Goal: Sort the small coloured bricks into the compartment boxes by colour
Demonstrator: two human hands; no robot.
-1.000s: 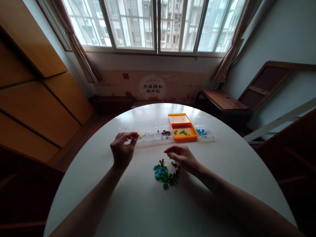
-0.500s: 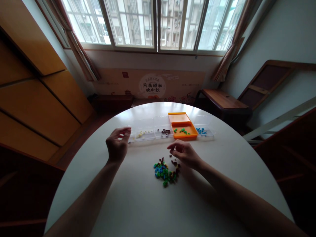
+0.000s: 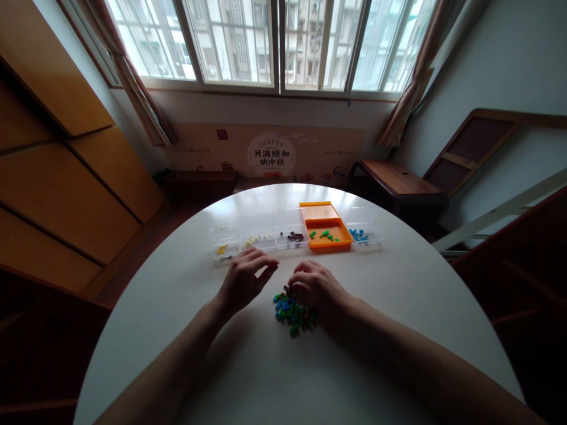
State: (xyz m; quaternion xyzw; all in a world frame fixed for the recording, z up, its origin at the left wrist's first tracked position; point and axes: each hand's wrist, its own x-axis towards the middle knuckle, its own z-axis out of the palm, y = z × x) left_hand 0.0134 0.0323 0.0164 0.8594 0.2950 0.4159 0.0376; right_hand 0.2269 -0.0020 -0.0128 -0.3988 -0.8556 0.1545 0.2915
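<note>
A small heap of mixed bricks (image 3: 290, 311), blue, green and brown, lies on the round white table (image 3: 248, 378). My right hand (image 3: 315, 289) rests on the heap's right side with its fingers curled down into the bricks; what it grips is hidden. My left hand (image 3: 245, 280) hovers just left of the heap, palm down, fingers spread and empty. Beyond the hands stands a row of small boxes: a clear one with yellow bricks (image 3: 222, 249), another with pale bricks (image 3: 256, 241), one with brown bricks (image 3: 293, 237), an orange one with green bricks (image 3: 326, 236), and one with blue bricks (image 3: 362, 235).
A dark wooden side table (image 3: 398, 183) stands behind the round table at the right. Wooden cabinets (image 3: 62, 177) line the left wall. Windows (image 3: 274, 41) with curtains fill the far wall.
My left hand has come back from the leftmost boxes to the heap and opened. My right hand has dropped onto the heap.
</note>
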